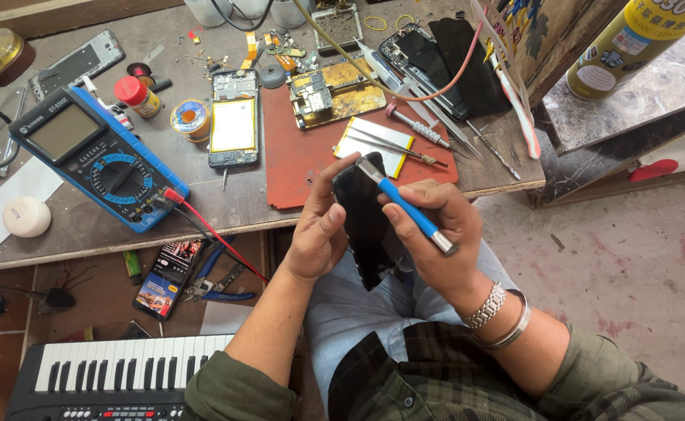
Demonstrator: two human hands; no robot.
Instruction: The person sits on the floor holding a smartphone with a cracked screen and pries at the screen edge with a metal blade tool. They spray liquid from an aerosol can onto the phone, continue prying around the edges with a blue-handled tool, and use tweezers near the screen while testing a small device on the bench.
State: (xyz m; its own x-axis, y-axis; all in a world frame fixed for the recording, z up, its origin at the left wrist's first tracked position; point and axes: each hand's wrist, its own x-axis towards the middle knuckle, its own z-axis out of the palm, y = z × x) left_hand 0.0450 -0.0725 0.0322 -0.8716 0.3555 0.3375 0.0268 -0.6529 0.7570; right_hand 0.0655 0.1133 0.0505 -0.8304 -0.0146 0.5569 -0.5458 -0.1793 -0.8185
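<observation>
Our left hand (319,234) grips the phone (364,222) past the table's front edge while our right hand (436,226) clasps the blue tool (405,204), prying; next needs gentle leverage.

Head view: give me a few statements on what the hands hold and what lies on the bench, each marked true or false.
1. The left hand holds a dark phone panel. True.
2. The right hand holds a red screwdriver. False: it holds a blue-handled tool, its tip at the panel's top edge.
3. A blue multimeter lies on the bench. True.
4. The opened phone lies on the red mat. False: it lies beside the mat, on the bare bench.
5. Tweezers lie on the mat. True.
</observation>
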